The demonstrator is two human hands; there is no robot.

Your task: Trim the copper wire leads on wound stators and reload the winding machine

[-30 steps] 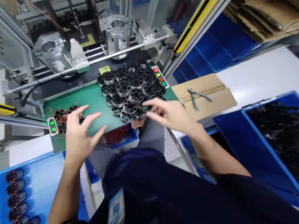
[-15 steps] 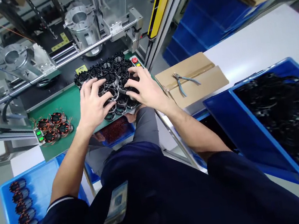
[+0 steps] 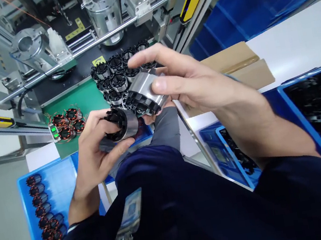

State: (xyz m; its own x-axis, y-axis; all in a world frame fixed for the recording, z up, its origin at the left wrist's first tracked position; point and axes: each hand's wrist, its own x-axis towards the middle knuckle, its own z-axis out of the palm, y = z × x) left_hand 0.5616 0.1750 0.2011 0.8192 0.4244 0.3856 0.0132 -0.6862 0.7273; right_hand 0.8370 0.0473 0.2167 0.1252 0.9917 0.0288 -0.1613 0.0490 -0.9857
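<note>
My left hand is closed around a motor stator, a steel ring with black plastic end pieces, with a finger in its bore. Tilted above and to the right of it is a second stator, gripped between the thumb and fingers of my right hand. Both are lifted in front of a cluster of similar bare stators standing on the green work surface. Several stators wound with copper wire sit at that surface's left end.
Behind the surface stands a machine with two metal cylinders and a horizontal rail. A blue bin at left holds wound stators. Flattened cardboard lies right; beyond it, a blue crate holds black parts.
Both hands have risen from the cluster towards me, each bringing a stator with it. The left hand moved down and left. The camera view has shifted.
</note>
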